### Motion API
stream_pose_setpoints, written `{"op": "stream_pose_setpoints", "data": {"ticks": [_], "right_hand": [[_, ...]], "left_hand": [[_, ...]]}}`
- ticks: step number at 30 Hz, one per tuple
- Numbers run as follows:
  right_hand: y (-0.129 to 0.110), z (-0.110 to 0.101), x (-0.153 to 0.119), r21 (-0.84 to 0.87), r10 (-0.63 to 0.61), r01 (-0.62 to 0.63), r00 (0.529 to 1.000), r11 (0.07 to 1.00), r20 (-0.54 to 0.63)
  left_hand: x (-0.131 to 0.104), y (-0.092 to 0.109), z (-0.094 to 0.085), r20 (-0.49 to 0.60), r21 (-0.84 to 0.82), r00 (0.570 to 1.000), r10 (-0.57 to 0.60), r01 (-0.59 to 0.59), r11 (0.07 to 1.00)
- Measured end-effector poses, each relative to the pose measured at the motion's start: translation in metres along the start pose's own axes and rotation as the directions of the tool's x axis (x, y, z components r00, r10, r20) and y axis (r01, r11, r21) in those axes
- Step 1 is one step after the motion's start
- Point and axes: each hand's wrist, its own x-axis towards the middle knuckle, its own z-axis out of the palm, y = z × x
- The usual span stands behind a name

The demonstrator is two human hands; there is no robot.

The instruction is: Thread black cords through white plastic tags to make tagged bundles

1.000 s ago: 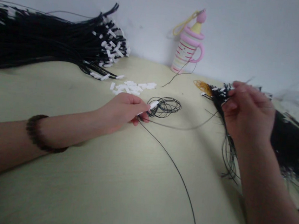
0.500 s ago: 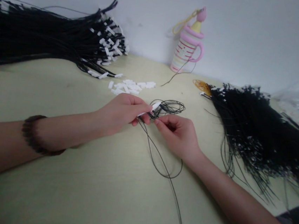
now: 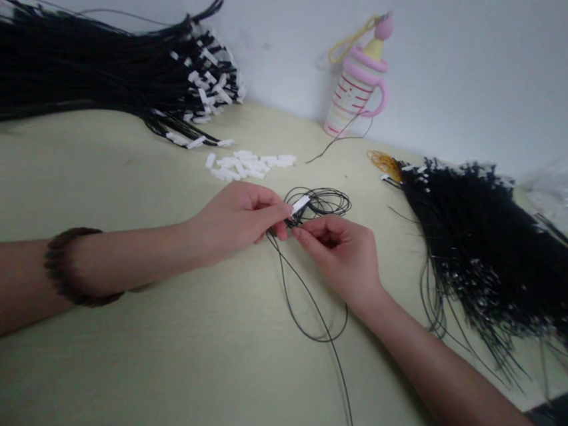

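My left hand (image 3: 251,216) pinches a small white plastic connector (image 3: 301,205) between thumb and fingers, its outer end sticking out past the thumb. Close beside it, my right hand (image 3: 343,252) is closed, thumb and index fingertips pressed together at a thin black wire (image 3: 305,303). The wire's very tip at those fingers is too small to make out. Behind the fingertips lies a loose coil of black wire (image 3: 334,201) on the table. From below the hands one strand loops round under my right wrist, and another runs down to the bottom edge.
Several loose white connectors (image 3: 248,164) lie beyond my left hand. A thick bundle of black cables (image 3: 91,70) with white ends fills the back left. Another black wire bundle (image 3: 492,246) spreads at the right. A pink-and-white striped cup (image 3: 350,95) stands against the wall.
My left hand has shifted slightly right and down, nearer my right hand. The white connector now shows more plainly past the thumb. My right hand has hardly moved.
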Motion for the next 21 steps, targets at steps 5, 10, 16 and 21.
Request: {"op": "stream_pose_setpoints", "data": {"ticks": [5, 10, 16, 21], "right_hand": [[-0.0009, -0.0003, 0.0005, -0.078, -0.051, 0.049, 0.998, 0.996, -0.033], [-0.0064, -0.0024, -0.0009, -0.280, -0.232, 0.212, 0.972, 0.936, -0.039], [-0.0064, -0.0021, -0.0024, -0.403, -0.307, 0.290, 0.952, 0.868, 0.023], [-0.0064, -0.0015, -0.0030, -0.440, -0.311, 0.292, 0.950, 0.849, 0.029]], "left_hand": [[-0.0012, 0.0006, -0.0002, 0.001, 0.007, 1.000, -0.007, 0.007, 1.000], [-0.0016, 0.0011, 0.0002, 0.000, 0.023, 1.000, 0.005, -0.005, 1.000], [-0.0010, -0.0010, 0.0003, -0.008, 0.058, 1.000, 0.018, -0.017, 0.998], [-0.0027, -0.0014, 0.0007, -0.005, 0.092, 0.998, 0.055, -0.055, 0.994]]}}
